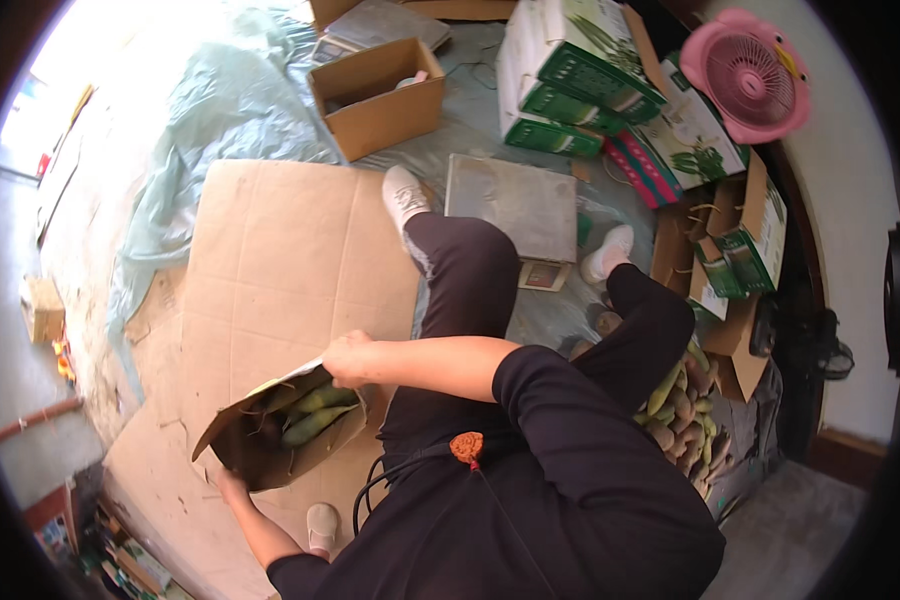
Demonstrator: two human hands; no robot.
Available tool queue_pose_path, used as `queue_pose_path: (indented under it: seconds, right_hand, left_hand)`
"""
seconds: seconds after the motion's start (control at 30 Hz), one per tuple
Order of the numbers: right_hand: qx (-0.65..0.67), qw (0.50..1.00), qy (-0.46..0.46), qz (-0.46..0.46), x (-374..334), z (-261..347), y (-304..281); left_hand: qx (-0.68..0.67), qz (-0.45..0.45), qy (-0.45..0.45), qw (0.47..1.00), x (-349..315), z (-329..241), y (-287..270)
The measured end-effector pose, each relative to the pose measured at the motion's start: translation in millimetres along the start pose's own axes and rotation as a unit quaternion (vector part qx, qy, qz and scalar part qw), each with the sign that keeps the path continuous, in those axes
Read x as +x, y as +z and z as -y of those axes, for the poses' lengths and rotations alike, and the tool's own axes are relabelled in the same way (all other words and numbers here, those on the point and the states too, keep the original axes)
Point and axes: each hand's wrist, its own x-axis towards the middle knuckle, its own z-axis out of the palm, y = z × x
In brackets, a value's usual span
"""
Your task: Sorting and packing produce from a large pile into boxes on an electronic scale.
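Head view: shows an open cardboard carton [332,445] tilted, mouth facing upward, to the left of the black-trousered left thigh [460,285]. Lies over a flat cardboard sheet [295,255]; cannot tell from this angle whether in contact with it.

Right hand [348,358]: closed on the far right corner of the carton rim, fingers curled over the edge. Places the carton just to the left of this hand and on its near side, in direct contact at the rim.

Left hand [232,487]: positioned at the near left end of the carton, against the lower edge. Has fingers mostly hidden in shadow and by the cardboard; cannot tell how far open. Places the carton immediately beyond this hand and to its right, thus spanning the space between both hands.

Contains several elongated green produce pieces [315,415], grouped toward the right side of the interior, near the right hand but apart from it. Is too dark at the left side to identify contents.

Right of the legs: includes a heap of green and tan produce [685,415], well apart from both hands. Beyond the feet: includes a grey flat-topped box [515,205], stacked white-and-green printed cartons [585,85] and a pink fan [748,78].
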Motion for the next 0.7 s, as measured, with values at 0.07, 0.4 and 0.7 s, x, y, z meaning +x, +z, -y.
queue_pose_path:
  seconds: [0.07,0.4,0.7]
  right_hand:
    - [0.011,0.999,0.0,-0.051,-11.2,-3.0,-22.5]
    - [0.292,0.9,-0.11,-0.303,-125.1,-51.0,-99.5]
    - [0.401,0.766,0.003,-0.503,-266.5,-131.9,-88.9]
  left_hand:
    - [-0.049,-0.041,-0.009,0.998,-58.2,-67.3,-67.8]
    - [-0.213,0.089,0.526,0.819,-174.7,-316.1,-187.4]
    - [0.306,0.152,0.406,0.847,-75.7,-447.9,-103.9]
